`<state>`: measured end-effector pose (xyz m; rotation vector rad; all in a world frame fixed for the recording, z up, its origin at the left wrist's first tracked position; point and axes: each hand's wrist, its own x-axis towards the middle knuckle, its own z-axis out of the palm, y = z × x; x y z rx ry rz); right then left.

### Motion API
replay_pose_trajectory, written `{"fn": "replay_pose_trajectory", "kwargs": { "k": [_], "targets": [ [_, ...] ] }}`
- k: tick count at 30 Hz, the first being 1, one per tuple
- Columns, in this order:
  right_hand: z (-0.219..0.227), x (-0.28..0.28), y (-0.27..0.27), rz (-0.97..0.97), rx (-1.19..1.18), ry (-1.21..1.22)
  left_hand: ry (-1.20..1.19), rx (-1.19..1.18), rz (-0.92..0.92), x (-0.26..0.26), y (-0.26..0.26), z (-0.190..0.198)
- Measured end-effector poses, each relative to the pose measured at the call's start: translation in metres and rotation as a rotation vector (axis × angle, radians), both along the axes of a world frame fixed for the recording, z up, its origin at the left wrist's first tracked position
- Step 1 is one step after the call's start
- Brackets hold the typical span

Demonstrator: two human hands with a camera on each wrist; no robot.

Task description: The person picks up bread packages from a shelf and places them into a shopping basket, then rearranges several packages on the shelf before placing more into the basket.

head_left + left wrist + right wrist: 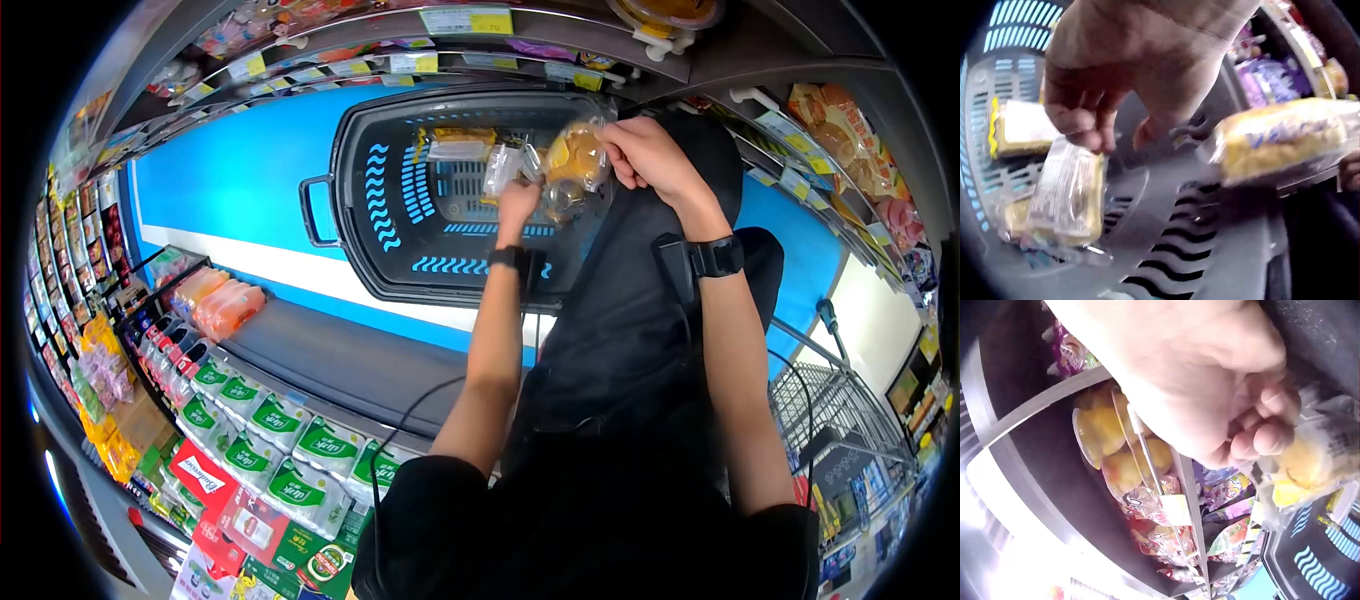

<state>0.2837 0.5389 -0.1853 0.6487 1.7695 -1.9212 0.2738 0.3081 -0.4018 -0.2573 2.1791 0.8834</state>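
My right hand [655, 160] pinches the edge of a clear bag of bread [577, 152], held over the right end of the dark shopping basket [372, 270]. In the right wrist view the curled fingertips [1272, 439] meet the plastic. My left hand [517, 207] reaches down inside the basket. Its fingers [1088, 140] bend loosely right at the top of a wrapped cake [1067, 194], with the thumb apart from them. Another wrapped cake [1020, 128], with a yellow edge, lies beside it on the basket floor.
A shelf with price tags [465, 20] and snack bags runs along the far side. Jelly cups [1104, 431] sit on a shelf by my right arm. Green-labelled packs [300, 480] are stacked at lower left. A wire shopping cart [840, 410] stands at right.
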Motion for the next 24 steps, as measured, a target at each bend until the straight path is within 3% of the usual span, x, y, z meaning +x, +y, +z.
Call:
{"fn": "replay_pose_trajectory", "kwargs": {
  "k": [1,2,3,5,7,9,11,13,14,17,18,21,23,24],
  "targets": [
    [0.000,0.003,0.002,-0.033,-0.055,0.069,-0.111,-0.014,-0.116,0.002,0.005,-0.033],
    [-0.009,0.004,0.004,-0.043,-0.056,0.100,-0.115,-0.033,-0.080,0.016,0.005,-0.092],
    [-0.009,0.002,0.005,-0.050,-0.050,0.098,-0.118,-0.028,-0.088,0.014,0.015,-0.082],
    [-0.008,-0.003,0.002,-0.110,0.010,0.082,-0.229,-0.245,-0.141,0.007,0.040,-0.037],
    [-0.011,-0.004,0.002,-0.124,0.022,0.064,-0.174,-0.366,-0.205,0.011,0.050,-0.046],
    [-0.012,-0.005,0.001,-0.138,0.020,0.060,-0.007,-0.236,-0.106,0.013,0.048,-0.067],
    [-0.015,-0.005,0.001,-0.153,0.024,0.069,-0.028,-0.138,-0.080,0.015,0.035,-0.112],
    [-0.016,-0.006,0.002,-0.133,0.019,0.084,0.042,0.149,-0.020,0.017,0.023,-0.156],
    [-0.012,-0.006,0.001,-0.142,0.019,0.061,0.039,0.101,-0.009,0.017,0.020,-0.168],
    [-0.013,-0.007,0.001,-0.142,0.026,0.071,0.086,0.139,-0.168,0.013,0.019,-0.113],
    [-0.012,-0.006,0.001,-0.136,0.032,0.070,0.104,0.079,-0.116,0.015,0.016,-0.118],
    [-0.017,-0.004,0.000,-0.154,0.067,0.093,0.044,0.017,-0.224,0.006,0.005,-0.012],
    [-0.019,-0.004,0.001,-0.143,0.075,0.111,0.056,0.011,0.003,0.004,-0.019,0.006],
    [-0.019,-0.003,0.001,-0.126,0.082,0.115,0.122,0.135,0.074,0.006,-0.031,0.030]
  ]
}}
